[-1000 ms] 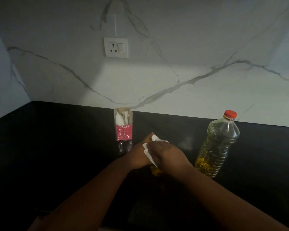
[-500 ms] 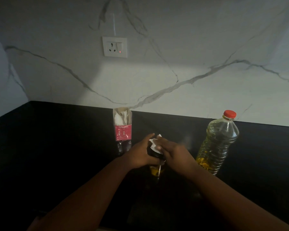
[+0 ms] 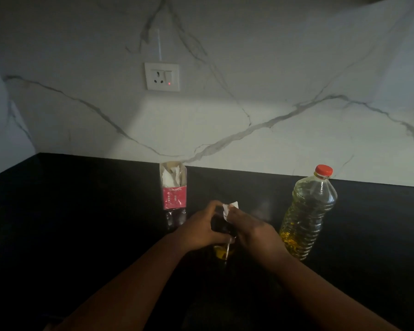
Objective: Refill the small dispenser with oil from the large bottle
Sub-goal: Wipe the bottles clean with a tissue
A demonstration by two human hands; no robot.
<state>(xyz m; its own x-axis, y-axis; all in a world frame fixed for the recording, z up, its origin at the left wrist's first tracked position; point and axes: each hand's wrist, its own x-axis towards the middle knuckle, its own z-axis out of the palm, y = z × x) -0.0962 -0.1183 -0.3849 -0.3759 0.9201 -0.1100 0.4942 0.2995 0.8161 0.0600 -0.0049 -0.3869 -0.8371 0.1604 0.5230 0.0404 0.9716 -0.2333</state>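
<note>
Hands meet over the small dispenser point(image 3: 223, 249) near the middle of the black counter point(image 3: 81, 223), where a person works on it from both sides. The left hand point(image 3: 201, 229) curls its fingers round the dispenser's dark top, gripping it from the left, while a little yellow oil shows in the clear glass below the hands. The right hand point(image 3: 251, 231) pinches a piece of white tissue point(image 3: 228, 210) between its fingertips and holds it against the upper part of the dispenser, the paper's torn edge sticking up above the knuckles. The large bottle point(image 3: 307, 215) stands upright on the counter just to the right of the right hand, apart from it, with its red cap point(image 3: 323, 170) screwed on and yellow oil filling much of its ribbed body. Behind the left hand, nearer the wall, stands a cut-open plastic bottle point(image 3: 173, 192) with a red label, white paper pieces stuffed in its open top. A white socket plate point(image 3: 162, 76) with a small red light sits on the veined marble wall point(image 3: 273, 91) above
</note>
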